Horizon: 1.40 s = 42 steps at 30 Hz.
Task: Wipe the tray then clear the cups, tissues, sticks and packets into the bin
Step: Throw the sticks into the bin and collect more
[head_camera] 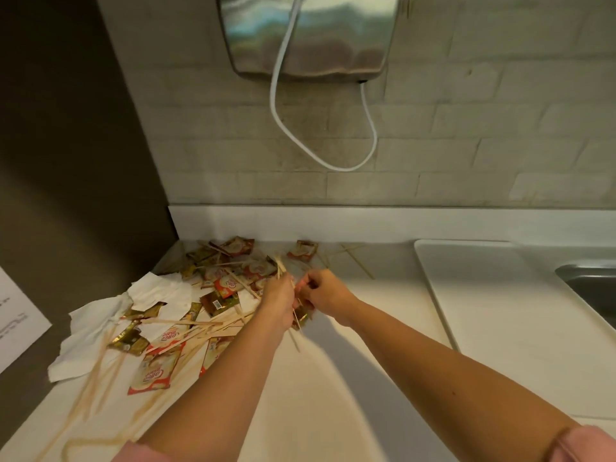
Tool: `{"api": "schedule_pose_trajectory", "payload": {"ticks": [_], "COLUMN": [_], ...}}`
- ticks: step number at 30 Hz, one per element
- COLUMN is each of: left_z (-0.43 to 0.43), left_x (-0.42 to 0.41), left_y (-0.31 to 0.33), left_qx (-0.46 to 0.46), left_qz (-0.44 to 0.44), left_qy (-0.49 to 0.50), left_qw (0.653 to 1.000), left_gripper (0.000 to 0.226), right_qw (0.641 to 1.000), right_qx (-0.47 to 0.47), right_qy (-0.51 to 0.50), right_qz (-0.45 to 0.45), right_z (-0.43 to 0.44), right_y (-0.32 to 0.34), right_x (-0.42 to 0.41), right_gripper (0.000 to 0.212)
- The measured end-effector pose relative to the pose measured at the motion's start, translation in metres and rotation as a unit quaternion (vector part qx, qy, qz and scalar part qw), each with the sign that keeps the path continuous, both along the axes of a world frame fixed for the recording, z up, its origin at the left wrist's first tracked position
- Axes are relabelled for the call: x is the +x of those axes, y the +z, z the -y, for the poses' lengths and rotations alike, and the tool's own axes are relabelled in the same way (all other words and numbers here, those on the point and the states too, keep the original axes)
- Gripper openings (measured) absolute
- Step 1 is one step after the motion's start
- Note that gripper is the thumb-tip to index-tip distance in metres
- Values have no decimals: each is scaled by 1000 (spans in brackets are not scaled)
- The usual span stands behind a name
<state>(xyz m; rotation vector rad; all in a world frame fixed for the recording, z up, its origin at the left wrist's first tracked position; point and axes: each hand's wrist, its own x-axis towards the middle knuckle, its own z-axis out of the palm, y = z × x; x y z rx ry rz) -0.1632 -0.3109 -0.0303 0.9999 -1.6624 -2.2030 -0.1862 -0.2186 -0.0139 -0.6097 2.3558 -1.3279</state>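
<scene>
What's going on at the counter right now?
A person is gathering litter on the white counter. The left hand grips a bundle of wooden stir sticks. The right hand works at that bundle with curled fingers; whether it pinches anything is blurred. Red-and-white packets and torn tissues lie scattered to the left. The white tray sits beside the sink. No bin or cups show.

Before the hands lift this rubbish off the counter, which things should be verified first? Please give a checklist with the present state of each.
1. Left hand grips the bundle of sticks: ok.
2. Right hand has a hold on the bundle: cannot tell, blurred.
3. Packets and tissues gathered: not ok, spread on the counter.
4. Loose sticks near the wall collected: not ok.
5. Bin in view: not ok, none visible.
6. Tray wiped: cannot tell.
</scene>
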Motion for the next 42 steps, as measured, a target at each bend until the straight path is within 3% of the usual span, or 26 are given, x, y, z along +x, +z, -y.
{"api": "schedule_pose_trajectory", "payload": {"ticks": [7,9,12,15,17,21,26,35,42], "left_z": [15,17,20,24,25,23,19,10,10], "left_x": [-9,-11,-12,-11,-11,-8,-5,1,5], "left_y": [2,4,4,-1,-4,-5,-3,-2,-4], "left_qx": [-37,-47,-50,-63,-63,-61,-71,-109,-120], "left_qz": [6,6,15,33,19,-27,-55,-84,-70], "left_qy": [5,13,11,-6,-15,-25,-28,-57,-69], "left_qw": [999,999,999,997,998,997,996,989,988], "left_gripper": [27,23,15,15,16,20,21,21,22], "right_qw": [999,994,959,935,928,929,935,899,917], "right_qx": [17,88,244,322,345,336,335,421,384], "right_qy": [36,14,-8,-21,-26,-35,-6,4,-5], "right_qz": [12,-60,-146,-146,-136,-151,-116,-121,-109], "right_z": [7,9,10,13,15,17,16,12,2], "right_y": [4,3,-6,-20,-25,-28,-19,-22,-27], "right_x": [-27,-45,-71,-81,-81,-82,-80,-68,-64], "right_gripper": [14,18,32,53,53,32,23,41,37]}}
